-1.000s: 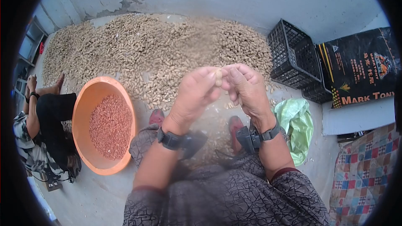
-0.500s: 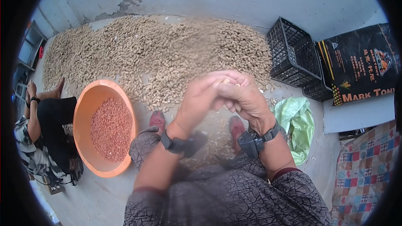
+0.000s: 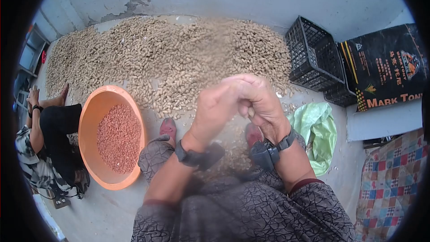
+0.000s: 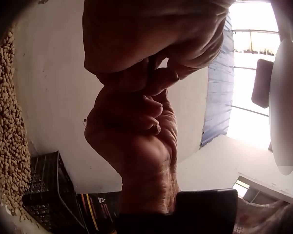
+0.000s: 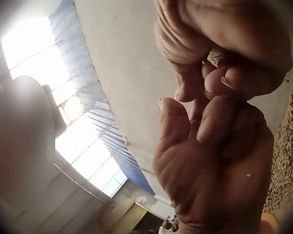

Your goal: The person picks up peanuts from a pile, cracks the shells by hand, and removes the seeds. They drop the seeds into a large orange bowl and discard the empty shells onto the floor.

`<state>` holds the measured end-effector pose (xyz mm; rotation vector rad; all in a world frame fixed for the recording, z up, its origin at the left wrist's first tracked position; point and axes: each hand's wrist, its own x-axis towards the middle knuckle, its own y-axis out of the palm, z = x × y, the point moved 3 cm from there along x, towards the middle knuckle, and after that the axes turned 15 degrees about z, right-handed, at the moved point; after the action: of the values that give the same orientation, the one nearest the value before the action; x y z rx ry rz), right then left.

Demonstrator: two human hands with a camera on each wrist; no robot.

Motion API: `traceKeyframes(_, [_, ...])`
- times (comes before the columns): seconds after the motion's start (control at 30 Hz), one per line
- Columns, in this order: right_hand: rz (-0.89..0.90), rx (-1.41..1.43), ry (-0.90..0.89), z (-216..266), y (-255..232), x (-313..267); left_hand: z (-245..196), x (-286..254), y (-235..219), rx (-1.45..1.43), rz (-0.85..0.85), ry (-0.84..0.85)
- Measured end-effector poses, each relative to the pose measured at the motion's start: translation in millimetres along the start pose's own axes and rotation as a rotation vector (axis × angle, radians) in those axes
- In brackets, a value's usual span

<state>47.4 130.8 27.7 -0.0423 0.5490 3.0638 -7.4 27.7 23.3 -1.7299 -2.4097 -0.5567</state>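
Observation:
Both hands meet in front of the body, fingers together. My right hand (image 3: 264, 103) curls its fingers round a peanut (image 3: 251, 112), of which a small pale part shows in the head view. The right wrist view shows a piece of tan peanut shell (image 5: 216, 56) between this hand's palm and its bent fingers. My left hand (image 3: 214, 110), blurred in the head view, touches the right hand's fingertips. Its thumb (image 5: 174, 124) stands fairly straight while the fingers bend up towards the other hand; I cannot tell what they hold.
A wide heap of unshelled peanuts (image 3: 165, 54) lies along the wall. An orange basin (image 3: 89, 148) with reddish shelled peanuts stands at left, beside a seated person (image 3: 58, 130). At right are black crates (image 3: 313, 58), a green bag (image 3: 318, 134) and a black printed sack (image 3: 385, 69).
A second ago a whole peanut showed between the fingertips of both hands. The hands have since folded closer together, and the left has turned its back up over the fingers.

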Motion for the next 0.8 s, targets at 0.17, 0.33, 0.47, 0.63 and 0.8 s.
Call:
traceKeyframes(0.17, [0.045,0.103,0.002,-1,-7,2,9,4,-5,-0.218,0.023,-0.009])
traceKeyframes(0.33, [0.094,0.073,-0.002,7,2,-4,2,3,-4,-0.192,0.025,-0.050])
traceKeyframes(0.47, [0.094,0.125,0.017,6,7,-4,5,-2,-9,-0.068,0.022,-0.084])
traceKeyframes(0.63, [0.081,0.118,-0.018,4,6,-1,-1,-5,-9,-0.104,0.101,0.015])
traceKeyframes(0.8, [-0.007,0.092,0.026,2,7,-2,-9,-2,1,0.016,-0.005,-0.043])
